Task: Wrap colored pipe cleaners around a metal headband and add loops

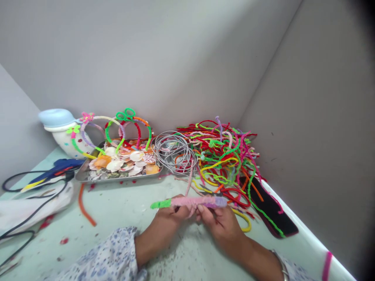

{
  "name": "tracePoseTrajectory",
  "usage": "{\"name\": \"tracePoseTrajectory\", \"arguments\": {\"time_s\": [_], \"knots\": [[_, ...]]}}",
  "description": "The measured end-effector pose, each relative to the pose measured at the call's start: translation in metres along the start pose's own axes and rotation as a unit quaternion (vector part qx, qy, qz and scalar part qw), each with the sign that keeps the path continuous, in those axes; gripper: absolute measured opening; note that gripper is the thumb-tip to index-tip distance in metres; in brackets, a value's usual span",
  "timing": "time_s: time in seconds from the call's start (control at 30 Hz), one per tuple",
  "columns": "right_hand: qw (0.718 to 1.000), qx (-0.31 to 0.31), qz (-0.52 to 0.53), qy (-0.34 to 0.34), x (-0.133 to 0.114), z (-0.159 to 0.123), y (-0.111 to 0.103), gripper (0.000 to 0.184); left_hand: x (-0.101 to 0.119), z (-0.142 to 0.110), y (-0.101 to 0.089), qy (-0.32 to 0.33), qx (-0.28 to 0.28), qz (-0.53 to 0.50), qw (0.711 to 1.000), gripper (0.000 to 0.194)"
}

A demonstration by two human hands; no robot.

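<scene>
Between my two hands is a headband (181, 201) seen nearly edge-on, wrapped in pipe cleaner that goes from green through pink to purple. My left hand (166, 224) is closed on its pink middle, thumb on the near side. My right hand (221, 224) pinches close by, where pink meets purple, with thumb and fingertip at a small pink twist below the band. A loose pink pipe cleaner (190, 181) stands up behind my left fingers. The far fingers of both hands are partly hidden.
Behind my hands stand a metal tray (117, 180) of seashells (136, 156) with finished headbands (107, 118), coiled grey wire (175, 152) and heaped pipe cleaners (222, 144). Red-handled scissors (237, 195) and a black phone (281, 218) lie right; a bottle (66, 134), cables (32, 207) and plastic bag (55, 197) left.
</scene>
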State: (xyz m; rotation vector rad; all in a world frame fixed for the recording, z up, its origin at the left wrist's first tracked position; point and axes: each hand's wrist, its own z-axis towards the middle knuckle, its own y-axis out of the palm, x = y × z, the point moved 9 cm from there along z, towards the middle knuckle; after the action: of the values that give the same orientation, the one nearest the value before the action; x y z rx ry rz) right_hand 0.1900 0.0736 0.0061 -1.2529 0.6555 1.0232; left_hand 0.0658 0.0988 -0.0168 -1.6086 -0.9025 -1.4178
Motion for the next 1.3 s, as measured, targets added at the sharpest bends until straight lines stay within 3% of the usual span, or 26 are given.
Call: {"name": "tracePoseTrajectory", "arguments": {"time_s": [0.1, 0.2, 0.33, 0.5, 0.67, 0.77, 0.97, 1.3], "knots": [[0.995, 0.018, 0.089, 0.04, 0.012, 0.0, 0.001, 0.022, -0.004, 0.003, 0.002, 0.001, -0.004, -0.023, 1.0, 0.027], [0.979, 0.041, 0.175, 0.097, 0.026, 0.0, 0.001, 0.028, 0.005, 0.002, 0.006, 0.036, -0.009, -0.016, 0.999, 0.023], [0.982, 0.071, 0.145, 0.097, 0.025, 0.003, -0.008, 0.034, 0.023, -0.003, 0.007, 0.084, 0.009, 0.061, 0.995, 0.018], [0.983, 0.075, 0.109, 0.126, 0.024, 0.003, -0.011, 0.038, 0.031, -0.005, 0.011, 0.086, -0.023, 0.04, 0.995, 0.021], [0.966, 0.078, 0.194, 0.153, 0.028, 0.006, -0.01, 0.042, 0.03, -0.007, 0.005, 0.086, 0.003, 0.052, 0.995, 0.025], [0.952, 0.068, 0.256, 0.155, 0.028, 0.008, -0.007, 0.041, 0.02, -0.006, 0.0, 0.057, 0.031, 0.043, 0.997, 0.025], [0.932, -0.01, 0.328, 0.152, 0.025, 0.007, 0.009, 0.037, 0.017, -0.005, -0.007, 0.075, 0.078, 0.078, 0.991, 0.017], [0.929, -0.049, 0.332, 0.155, 0.023, 0.005, 0.017, 0.036, 0.017, -0.005, -0.005, 0.077, 0.068, -0.007, 0.995, 0.021]]}}
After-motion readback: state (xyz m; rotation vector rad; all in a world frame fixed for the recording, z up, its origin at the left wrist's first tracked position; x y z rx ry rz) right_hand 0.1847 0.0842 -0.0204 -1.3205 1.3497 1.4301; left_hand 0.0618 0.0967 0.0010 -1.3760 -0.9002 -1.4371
